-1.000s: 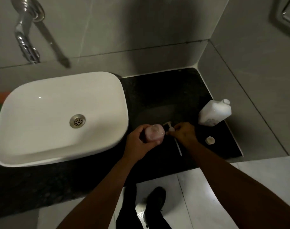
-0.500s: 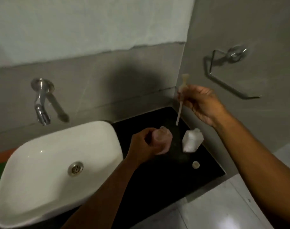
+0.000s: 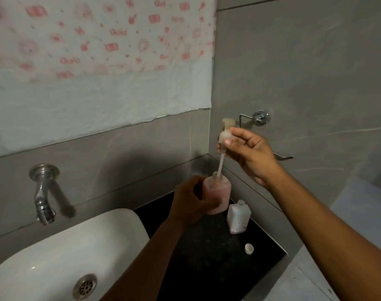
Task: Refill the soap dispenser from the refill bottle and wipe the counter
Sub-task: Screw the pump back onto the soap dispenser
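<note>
My left hand grips the clear soap dispenser bottle, held upright above the black counter and filled with pink soap. My right hand holds the pump head above it. The pump's thin tube points down, and its tip sits in the bottle's open neck. The white refill bottle stands uncapped on the counter by the right wall. Its small white cap lies on the counter nearer to me.
A white basin fills the left, with a chrome tap on the wall above it. A patterned white cloth hangs on the back wall. A chrome holder juts from the right wall behind my right hand.
My right hand lifted the pump off the counter, raised it high, then brought its tube down into the bottle's neck. My left hand raised the bottle. The view tilted upward.
</note>
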